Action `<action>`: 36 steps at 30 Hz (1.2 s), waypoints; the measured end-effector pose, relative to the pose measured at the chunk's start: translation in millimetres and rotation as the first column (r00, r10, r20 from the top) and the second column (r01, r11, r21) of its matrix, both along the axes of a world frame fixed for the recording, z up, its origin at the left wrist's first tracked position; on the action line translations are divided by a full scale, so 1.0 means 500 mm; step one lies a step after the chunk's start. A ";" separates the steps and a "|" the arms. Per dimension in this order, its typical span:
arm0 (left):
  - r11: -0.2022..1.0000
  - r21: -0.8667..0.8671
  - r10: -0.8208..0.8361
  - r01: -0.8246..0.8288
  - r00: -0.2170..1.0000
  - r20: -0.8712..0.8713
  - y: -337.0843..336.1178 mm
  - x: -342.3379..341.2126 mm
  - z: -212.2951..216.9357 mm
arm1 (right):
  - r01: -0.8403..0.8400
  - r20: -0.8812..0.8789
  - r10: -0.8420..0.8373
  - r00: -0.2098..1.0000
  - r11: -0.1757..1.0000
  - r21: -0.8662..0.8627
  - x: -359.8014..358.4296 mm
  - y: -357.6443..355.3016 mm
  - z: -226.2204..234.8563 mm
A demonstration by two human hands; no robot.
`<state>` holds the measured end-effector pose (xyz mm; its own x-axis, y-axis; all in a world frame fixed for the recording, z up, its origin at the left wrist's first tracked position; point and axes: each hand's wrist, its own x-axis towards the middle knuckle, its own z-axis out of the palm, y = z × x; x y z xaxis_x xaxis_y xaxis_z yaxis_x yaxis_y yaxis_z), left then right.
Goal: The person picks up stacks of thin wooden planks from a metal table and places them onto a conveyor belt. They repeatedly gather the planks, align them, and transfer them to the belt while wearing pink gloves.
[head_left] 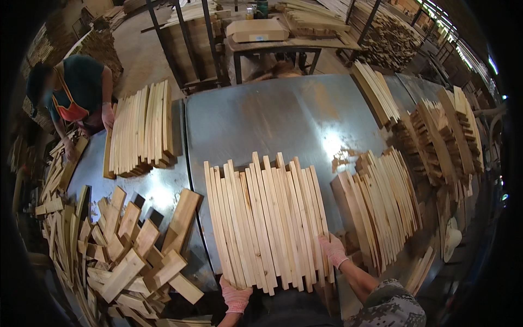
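A row of pale wooden slats (267, 223), set side by side on edge, lies on the metal table in front of me. The slats' near and far ends are uneven. My left hand (236, 297), in a pink-and-white glove, grips the row at its near left corner. On the right side, near the lower end, my gloved right hand (333, 250) presses against the outer slat, fingers bent around it. Between both hands the row is held together. Some fingertips are hidden by the wood.
Loose short boards (128, 267) lie heaped at left. Another slat stack (381, 210) sits close by my right arm, with more stacks (444, 136) beyond. Across the metal table (250, 117), far left, a co-worker (79, 90) handles wood beside a slat stack (140, 131). A cardboard box (257, 31) rests behind.
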<state>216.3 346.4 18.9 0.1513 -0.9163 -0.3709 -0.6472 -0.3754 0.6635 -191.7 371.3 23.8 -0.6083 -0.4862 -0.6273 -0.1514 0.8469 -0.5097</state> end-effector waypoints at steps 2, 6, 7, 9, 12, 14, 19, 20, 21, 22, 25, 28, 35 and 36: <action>0.996 0.085 -0.003 0.010 0.997 -0.081 0.069 0.059 0.005 | -0.074 0.068 0.077 0.995 0.996 -0.041 0.009 0.095 -0.030; 0.863 0.381 -0.333 0.331 0.941 -0.061 -0.029 0.120 0.170 | -0.255 0.087 0.265 0.960 0.961 -0.105 0.007 0.123 -0.037; 0.862 0.236 -0.463 0.449 0.886 0.007 -0.068 0.136 0.140 | -0.296 0.111 0.306 0.946 0.950 -0.095 0.006 0.117 -0.033; 0.827 0.033 -0.562 0.561 0.824 0.075 -0.160 0.138 0.036 | -0.283 0.173 0.342 0.924 0.913 -0.292 -0.016 0.124 -0.087; 0.896 0.025 -0.411 0.443 0.850 -0.328 -0.301 0.077 -0.027 | -0.162 0.256 0.255 0.933 0.929 -0.333 -0.026 0.087 -0.099; 0.935 0.051 -0.312 0.352 0.880 -0.358 -0.345 0.040 -0.018 | 0.052 0.453 0.112 0.884 0.941 -0.334 -0.003 0.041 -0.045; 0.946 0.253 -0.072 0.205 0.889 -0.451 -0.354 0.042 -0.064 | 0.266 0.654 -0.060 0.754 0.938 -0.221 0.002 0.043 -0.058; 0.954 0.269 0.058 0.128 0.806 -0.590 -0.343 0.031 -0.052 | 0.293 0.676 -0.076 0.733 0.932 -0.213 0.004 0.056 -0.062; 0.946 0.320 0.188 0.048 0.724 -0.664 -0.341 0.024 -0.051 | 0.313 0.695 -0.083 0.714 0.926 -0.211 0.006 0.058 -0.058; 0.942 0.327 0.176 0.072 0.724 -0.667 -0.336 0.019 -0.046 | 0.332 0.714 -0.090 0.695 0.920 -0.208 0.008 0.058 -0.054; 0.924 0.363 0.178 0.123 0.702 -0.689 -0.309 -0.004 0.032 | 0.404 0.739 -0.146 0.657 0.896 -0.183 0.015 0.120 -0.075; 0.941 0.266 0.093 0.210 0.594 -0.799 -0.267 0.096 -0.110 | 0.413 0.769 -0.123 0.628 0.890 -0.195 -0.004 0.182 -0.123; 0.936 0.322 0.187 0.145 0.569 -0.801 -0.196 0.056 -0.087 | 0.416 0.845 -0.011 0.535 0.874 -0.252 -0.034 0.163 -0.076; 0.947 0.298 0.179 0.121 0.573 -0.800 -0.183 0.048 -0.077 | 0.398 0.838 -0.010 0.546 0.883 -0.249 -0.036 0.164 -0.065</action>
<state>240.5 254.8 -19.6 -0.3247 -0.7413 -0.5873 0.1220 -0.6486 0.7513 -209.7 453.3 -8.9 -0.0633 -0.7178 -0.6934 0.6304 0.5099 -0.5853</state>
